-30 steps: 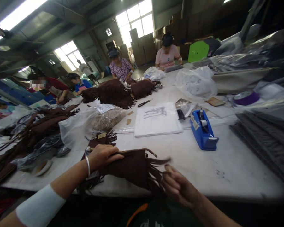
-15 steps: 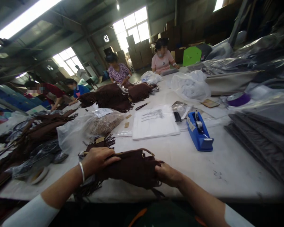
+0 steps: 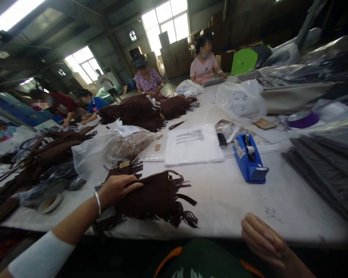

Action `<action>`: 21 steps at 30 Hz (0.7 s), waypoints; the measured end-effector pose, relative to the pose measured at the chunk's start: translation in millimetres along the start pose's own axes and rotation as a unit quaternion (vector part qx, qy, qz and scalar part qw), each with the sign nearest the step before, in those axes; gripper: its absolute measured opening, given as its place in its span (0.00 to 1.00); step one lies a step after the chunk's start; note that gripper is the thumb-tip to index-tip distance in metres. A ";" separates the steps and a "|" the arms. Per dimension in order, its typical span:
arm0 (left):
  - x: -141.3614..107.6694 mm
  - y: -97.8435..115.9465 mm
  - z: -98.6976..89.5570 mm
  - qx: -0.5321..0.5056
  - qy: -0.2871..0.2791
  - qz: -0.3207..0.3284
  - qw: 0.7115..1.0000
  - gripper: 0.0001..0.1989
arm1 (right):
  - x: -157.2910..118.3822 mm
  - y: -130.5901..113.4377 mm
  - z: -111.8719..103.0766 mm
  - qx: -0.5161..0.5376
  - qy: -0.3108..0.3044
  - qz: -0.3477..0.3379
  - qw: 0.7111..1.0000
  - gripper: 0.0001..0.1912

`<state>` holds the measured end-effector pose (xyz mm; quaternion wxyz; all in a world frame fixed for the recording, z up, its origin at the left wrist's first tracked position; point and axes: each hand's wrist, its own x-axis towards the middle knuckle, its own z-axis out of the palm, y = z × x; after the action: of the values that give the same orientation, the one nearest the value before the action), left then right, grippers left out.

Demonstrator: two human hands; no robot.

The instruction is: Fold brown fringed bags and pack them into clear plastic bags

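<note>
A dark brown suede bag with long fringes (image 3: pixel 150 199) lies on the white table (image 3: pixel 220 208) in front of me, its small metal-ringed strap at the top. My left hand (image 3: pixel 118 189), with a bangle on the wrist, is shut over the bag's left part. My right hand (image 3: pixel 261 239) hangs near the table's front edge, well to the right of the bag and touching nothing. Its fingers are loosely extended and slightly blurred. A small tan tag (image 3: pixel 124 164) sits on another fringed piece just behind the bag.
A blue tape dispenser (image 3: pixel 249 158) and a white printed sheet pack (image 3: pixel 193 144) stand beyond the bag. Brown fringed bags in plastic (image 3: pixel 43 162) pile up at left, grey stacks (image 3: pixel 321 173) at right. Co-workers (image 3: pixel 147 81) sit across the table.
My right hand has let go of the bag and moved right and toward me. The bag's fringed end now lies loose, and my left hand stays on it.
</note>
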<state>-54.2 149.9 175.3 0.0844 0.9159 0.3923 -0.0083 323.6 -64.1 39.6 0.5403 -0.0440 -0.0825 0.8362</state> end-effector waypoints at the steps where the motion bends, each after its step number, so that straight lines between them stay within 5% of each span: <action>1: 0.0 -2.2 -1.4 0.000 0.003 -0.007 1.000 0.24 | 0.5 -7.3 -5.0 -0.026 0.057 -0.020 0.998 0.10; 4: 2.7 -1.5 -5.2 0.005 0.003 -0.012 1.000 0.23 | 25.1 -18.8 -18.2 -0.176 0.138 0.038 0.974 0.23; 8: 8.8 10.1 -9.4 0.012 0.002 0.006 1.000 0.23 | 83.0 -5.7 -13.0 -0.275 0.054 0.150 0.948 0.36; 12: 10.2 17.1 -9.6 0.044 0.003 0.047 0.998 0.24 | 118.1 25.8 19.2 -0.220 0.008 0.087 0.972 0.32; 16: 7.4 14.8 -2.0 0.063 0.002 0.077 0.995 0.23 | 112.5 45.0 33.3 -0.215 0.036 0.073 0.973 0.12; 21: 6.8 14.0 8.7 0.040 -0.006 0.102 0.994 0.22 | 86.8 43.3 16.3 -0.195 0.000 0.129 0.972 0.14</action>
<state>-38.9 143.8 168.2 0.0502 0.9537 0.2958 -0.0204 246.4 -3.9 49.0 0.4085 -0.1590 -0.2379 0.8667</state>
